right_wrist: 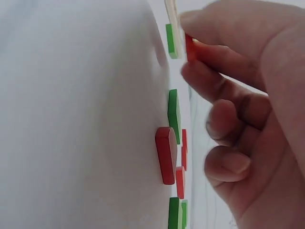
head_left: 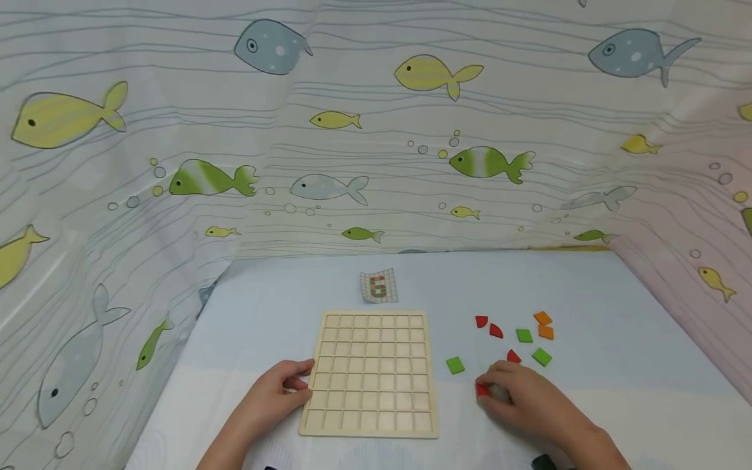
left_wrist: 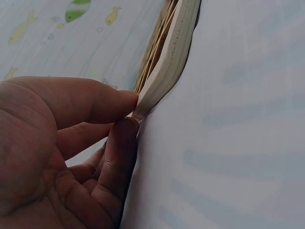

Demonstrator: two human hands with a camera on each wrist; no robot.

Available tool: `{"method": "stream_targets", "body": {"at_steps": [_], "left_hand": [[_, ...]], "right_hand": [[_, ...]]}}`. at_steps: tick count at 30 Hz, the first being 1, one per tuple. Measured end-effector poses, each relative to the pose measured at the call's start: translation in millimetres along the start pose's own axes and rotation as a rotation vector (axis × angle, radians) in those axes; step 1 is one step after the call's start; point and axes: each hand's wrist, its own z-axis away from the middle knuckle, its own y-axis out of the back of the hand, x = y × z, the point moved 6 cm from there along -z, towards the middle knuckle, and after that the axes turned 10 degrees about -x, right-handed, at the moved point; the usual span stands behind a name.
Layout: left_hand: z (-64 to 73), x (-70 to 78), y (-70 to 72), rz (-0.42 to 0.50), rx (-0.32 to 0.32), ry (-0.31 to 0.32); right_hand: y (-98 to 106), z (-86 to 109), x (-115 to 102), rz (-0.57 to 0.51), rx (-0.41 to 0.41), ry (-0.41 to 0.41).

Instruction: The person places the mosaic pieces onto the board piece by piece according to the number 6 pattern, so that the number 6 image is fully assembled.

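A square wooden grid board lies flat on the table. At its left side is my left hand, thumb and fingers pinching the edge; the left wrist view shows the fingertips meeting at the board's rim. My right hand, to the right of the board, pinches a red tile between thumb and fingers. In the right wrist view that red tile shows between the fingertips, above the table surface. Close by the right hand lie a red quarter-round tile and a green square tile.
Two more red quarter-round tiles, green square tiles and two orange tiles lie scattered beyond the right hand. A small paper pattern card lies behind the board. A fish-print curtain surrounds the table.
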Motion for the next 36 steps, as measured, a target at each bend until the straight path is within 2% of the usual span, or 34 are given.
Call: {"method": "stream_targets", "body": {"at_steps": [9,16,24,36], "left_hand": [[1.7,1.3,-0.6,-0.009,-0.001,-0.013],[2.0,0.5,-2.2,0.002,-0.003,-0.021],[2.0,-0.8,-1.0,0.001,0.008,-0.009],[3.0,0.2,-1.8,0.023,-0.019,-0.044]], "right_hand": [[11.8,-11.8,-7.5,0.059,0.076,-0.005],[19.7,-28.3,-15.3,0.056,0.132,0.037],[25.6,-58.0,-22.2,0.053,0.149,0.019],[22.4,-93.8,-39.6,0.012,0.148,0.026]]}}
